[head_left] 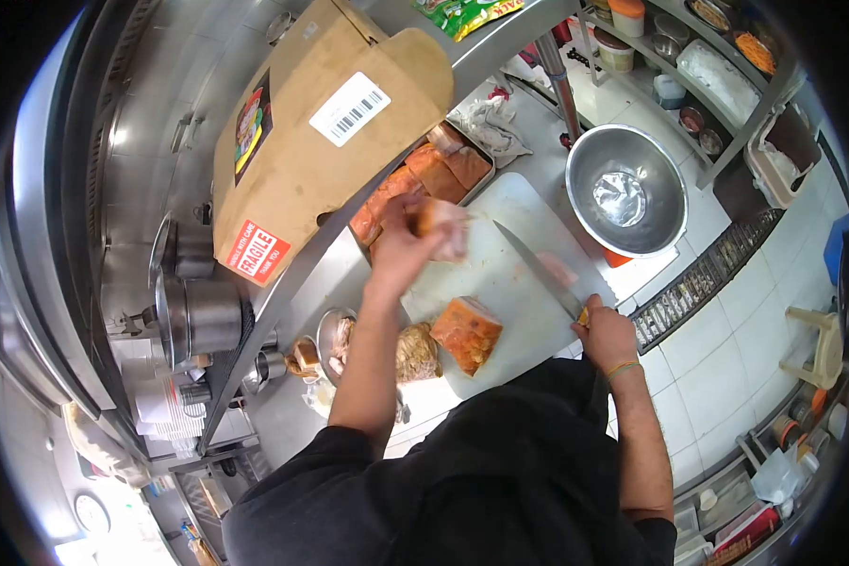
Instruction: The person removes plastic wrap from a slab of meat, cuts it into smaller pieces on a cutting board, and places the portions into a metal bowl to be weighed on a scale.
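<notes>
White plastic cutting board (511, 203), kitchen | left hand (407, 250) gripping blurred orange-pink meat block (453, 240) above it (fingertips indistinct from here) | right hand (609, 338) closed round yellow-handled steel knife (541, 272) | block probably weighty, soft, slick; best held by broad sides

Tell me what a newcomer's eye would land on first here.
Probably the big cardboard box at upper left, with its red FRAGILE sticker. Next, the knife in the right hand, its blade over the white cutting board, while the left hand holds a motion-blurred chunk of food near the metal tray. The shiny steel bowl at upper right would also stand out.
</notes>
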Demonstrator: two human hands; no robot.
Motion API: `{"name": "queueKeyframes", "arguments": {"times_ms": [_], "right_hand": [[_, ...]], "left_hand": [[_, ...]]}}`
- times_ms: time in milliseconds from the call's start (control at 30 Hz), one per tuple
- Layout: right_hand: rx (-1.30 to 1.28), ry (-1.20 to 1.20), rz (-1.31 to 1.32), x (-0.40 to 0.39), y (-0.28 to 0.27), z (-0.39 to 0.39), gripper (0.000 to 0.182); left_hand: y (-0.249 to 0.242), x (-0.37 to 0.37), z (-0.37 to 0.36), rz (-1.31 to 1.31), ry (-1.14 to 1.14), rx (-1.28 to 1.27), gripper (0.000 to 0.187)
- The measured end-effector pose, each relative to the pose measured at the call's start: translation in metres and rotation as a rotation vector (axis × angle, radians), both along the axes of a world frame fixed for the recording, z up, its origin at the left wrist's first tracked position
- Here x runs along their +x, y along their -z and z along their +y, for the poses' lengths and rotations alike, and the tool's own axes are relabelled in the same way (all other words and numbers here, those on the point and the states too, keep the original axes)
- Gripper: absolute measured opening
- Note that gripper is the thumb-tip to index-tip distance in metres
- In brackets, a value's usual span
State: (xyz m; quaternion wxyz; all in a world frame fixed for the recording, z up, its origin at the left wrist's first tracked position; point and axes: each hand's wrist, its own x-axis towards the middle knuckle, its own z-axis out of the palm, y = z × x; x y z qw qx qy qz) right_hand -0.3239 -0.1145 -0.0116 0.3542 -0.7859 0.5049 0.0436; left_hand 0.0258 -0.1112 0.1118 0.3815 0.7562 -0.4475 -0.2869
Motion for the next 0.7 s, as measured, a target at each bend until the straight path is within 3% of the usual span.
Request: {"name": "queueKeyframes", "arguments": {"times_ms": [100,167,200,333,400,433,533,600,700], "right_hand": [[-0.008,0.001,0.012,0.001,0.001,0.001,0.042],[-0.011,0.004,0.017,0.001,0.002,0.003,0.042],[-0.014,0.007,0.02,0.001,0.003,0.002,0.042],[-0.018,0.003,0.042,0.002,0.003,0.003,0.042],[-0.008,0.008,0.061,0.003,-0.001,0.001,0.042],[-0.013,0.014,0.058,0.003,0.0,0.002,0.042],[-0.036,0.03,0.051,0.004,-0.001,0.005,0.041],[-0.059,0.035,0.049,0.003,-0.001,0.006,0.04],[-0.044,0.054,0.063,0.005,-0.004,0.007,0.04]], "left_hand": [[0.013,0.069,0.005,-0.007,-0.321,0.229,0.073],[0.043,0.13,0.004,-0.209,-0.418,0.201,0.054],[0.049,0.152,0.002,-0.268,-0.472,0.209,0.054],[0.099,0.282,-0.01,0.031,-0.366,0.071,0.059],[0.122,0.337,-0.04,0.04,-0.445,0.101,0.06],[0.124,0.344,-0.049,-0.261,-0.376,0.12,0.058],[0.127,0.335,-0.076,-0.116,-0.433,0.222,0.059],[0.145,0.368,-0.094,-0.224,-0.35,0.305,0.055],[0.128,0.335,-0.114,-0.354,-0.294,0.449,0.057]]}}
